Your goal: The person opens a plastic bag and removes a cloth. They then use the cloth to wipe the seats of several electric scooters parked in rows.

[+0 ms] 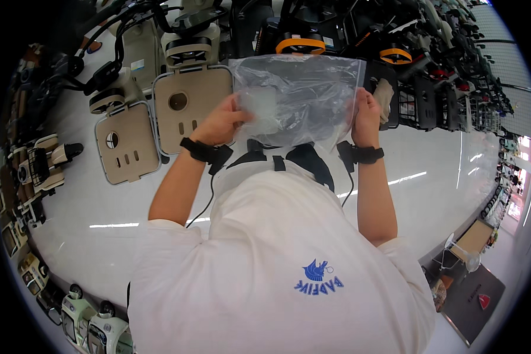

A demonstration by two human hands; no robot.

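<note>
Holding a clear bag (312,97) out in front of the white shirt (265,236), I have it spread between two bare hands, its long axis running left to right across the view and its broad face turned up toward the camera. A pale squarish patch shows at its left part; I cannot tell whether it lies inside. The left hand (221,123) pinches the left side, fingers closed on the film, their tips blurred. The right hand (367,112) grips the right edge, fingers curled in. Both elbows bend outward; the left forearm (178,186) slants up and inward, the right forearm (374,192) rises nearly straight. Beyond the bag stand scooters (189,50), above a pale glossy floor (407,162).
</note>
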